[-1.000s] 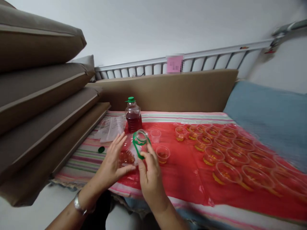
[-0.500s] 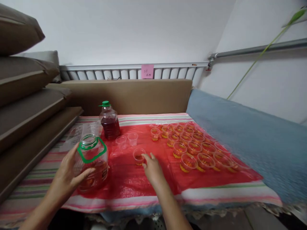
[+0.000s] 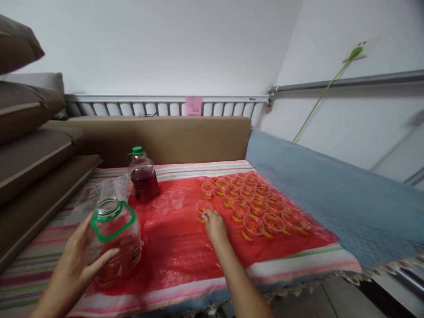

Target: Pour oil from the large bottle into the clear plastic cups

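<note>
My left hand (image 3: 81, 258) wraps around an uncapped clear jug (image 3: 116, 240) with a green handle and a little reddish liquid, standing on the red plastic sheet (image 3: 185, 247). My right hand (image 3: 214, 223) pinches the near rim of a small clear cup (image 3: 202, 207) holding some liquid. That cup stands at the left end of several filled cups (image 3: 255, 207) set in rows. Two empty cups (image 3: 169, 201) stand between the jug and a second, green-capped bottle (image 3: 142, 174) of dark red liquid.
A clear plastic bag (image 3: 96, 194) lies at the sheet's left edge. Brown cushions (image 3: 36, 145) are stacked at left, and a brown board (image 3: 165, 134) runs along the back. A blue blanket (image 3: 331, 190) covers the right side. The striped cloth's front edge (image 3: 298, 263) drops off.
My right hand left the jug, took a filled cup and slid it right toward the rows. My left hand stood the jug upright. The view swung to the right.
</note>
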Demonstrator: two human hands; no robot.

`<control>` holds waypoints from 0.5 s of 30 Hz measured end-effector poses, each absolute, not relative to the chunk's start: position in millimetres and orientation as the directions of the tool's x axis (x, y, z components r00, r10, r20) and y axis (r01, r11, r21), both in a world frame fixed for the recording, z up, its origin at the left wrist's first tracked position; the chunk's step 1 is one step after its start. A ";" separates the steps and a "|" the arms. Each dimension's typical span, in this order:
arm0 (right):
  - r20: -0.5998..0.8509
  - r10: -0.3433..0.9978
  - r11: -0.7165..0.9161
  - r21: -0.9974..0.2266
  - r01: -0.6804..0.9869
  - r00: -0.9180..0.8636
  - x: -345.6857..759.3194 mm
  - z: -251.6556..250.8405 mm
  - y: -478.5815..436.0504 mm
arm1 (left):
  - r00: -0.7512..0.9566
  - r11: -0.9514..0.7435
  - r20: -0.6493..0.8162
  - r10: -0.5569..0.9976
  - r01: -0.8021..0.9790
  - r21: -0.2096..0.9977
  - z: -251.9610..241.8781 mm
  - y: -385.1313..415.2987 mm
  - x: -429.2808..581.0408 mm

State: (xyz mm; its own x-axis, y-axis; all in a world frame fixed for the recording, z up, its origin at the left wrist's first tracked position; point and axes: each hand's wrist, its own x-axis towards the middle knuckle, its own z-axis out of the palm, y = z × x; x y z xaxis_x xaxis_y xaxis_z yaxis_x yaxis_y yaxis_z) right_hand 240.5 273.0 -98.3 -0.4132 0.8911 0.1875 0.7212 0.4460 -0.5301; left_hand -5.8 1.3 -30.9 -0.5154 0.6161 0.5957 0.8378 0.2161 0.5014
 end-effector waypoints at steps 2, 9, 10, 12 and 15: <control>0.178 0.912 0.408 -0.490 0.770 -0.370 244.9 -99.1 290.0 | -0.529 0.231 0.588 0.611 0.830 0.507 -32.4 0.0 -6.4; 0.142 0.942 0.337 -0.370 0.866 -0.306 247.1 -96.7 324.9 | -0.484 0.210 0.617 0.620 0.861 0.464 -32.5 0.2 -5.9; 0.132 0.943 0.332 -0.356 0.874 -0.305 247.4 -94.7 325.6 | -0.472 0.205 0.625 0.621 0.868 0.451 -33.0 0.3 -6.2; 0.117 0.948 0.319 -0.329 0.889 -0.297 248.4 -87.7 322.6 | -0.459 0.199 0.633 0.623 0.876 0.439 -34.6 0.1 -6.7; 0.165 0.946 0.317 -0.293 0.902 -0.279 244.7 -70.4 306.0 | -0.452 0.182 0.648 0.613 0.879 0.441 -36.6 -0.4 -5.8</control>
State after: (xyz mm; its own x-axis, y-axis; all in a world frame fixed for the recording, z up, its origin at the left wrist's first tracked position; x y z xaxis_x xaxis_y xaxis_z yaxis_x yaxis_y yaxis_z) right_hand 244.7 306.0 -70.4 -0.2785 0.9462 0.1647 0.9022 0.3166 -0.2930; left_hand -5.8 -0.4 -36.6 -0.4522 0.6134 0.6475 0.8787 0.1819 0.4414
